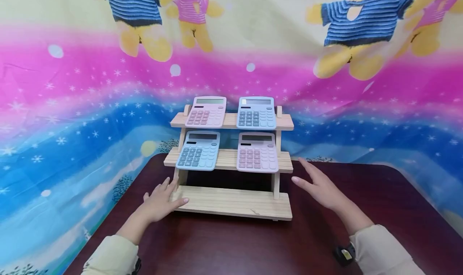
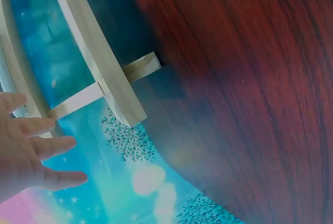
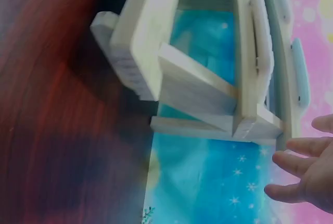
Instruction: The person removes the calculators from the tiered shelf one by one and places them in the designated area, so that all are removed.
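Observation:
A three-tier wooden stand [image 1: 231,202] stands on the dark red table. Its top shelf bears a pink calculator [image 1: 206,112] on the left and a blue calculator [image 1: 256,113] on the right. On the middle shelf lean another blue calculator [image 1: 198,150], left, and another pink calculator [image 1: 257,152], right. The bottom shelf holds nothing. My left hand [image 1: 160,202], fingers spread, is at the left end of the bottom shelf. Out to the right of the stand, my right hand [image 1: 320,187] has its fingers extended and holds nothing. Both wrist views show spread fingers beside the wooden frame.
The wood-grained table [image 1: 231,247] stretches in front of the stand and to both sides. Behind it hangs a cloth backdrop [image 1: 231,66] with bears and snowflakes. Pale sleeves [image 1: 383,249] and dark wrist straps show at both arms.

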The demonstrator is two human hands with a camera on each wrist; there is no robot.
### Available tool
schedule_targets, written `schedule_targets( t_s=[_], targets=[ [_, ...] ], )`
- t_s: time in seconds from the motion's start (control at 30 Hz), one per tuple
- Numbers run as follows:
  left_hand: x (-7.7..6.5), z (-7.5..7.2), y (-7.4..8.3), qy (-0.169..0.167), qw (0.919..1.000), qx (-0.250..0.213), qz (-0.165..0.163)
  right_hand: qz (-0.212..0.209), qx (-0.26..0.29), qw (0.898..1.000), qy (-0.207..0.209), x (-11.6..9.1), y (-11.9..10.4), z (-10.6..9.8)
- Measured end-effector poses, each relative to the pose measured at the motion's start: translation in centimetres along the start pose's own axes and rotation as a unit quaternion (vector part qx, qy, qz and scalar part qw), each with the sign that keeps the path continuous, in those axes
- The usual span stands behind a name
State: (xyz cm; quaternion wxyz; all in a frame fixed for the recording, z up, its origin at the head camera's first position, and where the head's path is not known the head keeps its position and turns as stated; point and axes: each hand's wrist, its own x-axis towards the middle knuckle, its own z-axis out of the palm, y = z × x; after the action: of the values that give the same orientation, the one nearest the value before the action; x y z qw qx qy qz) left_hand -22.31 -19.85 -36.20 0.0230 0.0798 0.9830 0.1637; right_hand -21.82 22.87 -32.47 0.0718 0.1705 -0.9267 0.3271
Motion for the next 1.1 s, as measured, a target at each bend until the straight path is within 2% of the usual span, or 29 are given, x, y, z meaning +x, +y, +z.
schedule_targets(
  t_s=[0.17,0.3,0.53,0.7,0.93,1.1],
  targets=[
    [0.2,-0.2,-0.7,-0.007,0.9992,-0.038,-0.007,0.009,0.053,0.999,0.007,0.8,-0.7,-0.2],
    [0.5,-0.1,-1.3,-0.015,0.9958,-0.090,-0.007,0.015,0.102,0.995,0.016,1.4,-1.0,-0.2],
    [0.9,0.0,-2.2,-0.026,0.9811,-0.192,0.008,0.023,0.187,0.982,0.017,2.5,-1.4,-0.3],
    [1.0,0.0,-2.3,-0.036,0.9754,-0.217,0.002,0.023,0.239,0.970,0.022,3.3,-1.7,-0.3],
    [1.3,0.0,-2.5,-0.060,0.9652,-0.252,-0.037,0.020,0.293,0.955,0.031,5.0,-1.9,-0.1],
    [1.5,0.2,-2.9,-0.065,0.9602,-0.266,-0.054,0.029,0.319,0.947,0.037,6.6,-2.4,-0.1]
  ],
)
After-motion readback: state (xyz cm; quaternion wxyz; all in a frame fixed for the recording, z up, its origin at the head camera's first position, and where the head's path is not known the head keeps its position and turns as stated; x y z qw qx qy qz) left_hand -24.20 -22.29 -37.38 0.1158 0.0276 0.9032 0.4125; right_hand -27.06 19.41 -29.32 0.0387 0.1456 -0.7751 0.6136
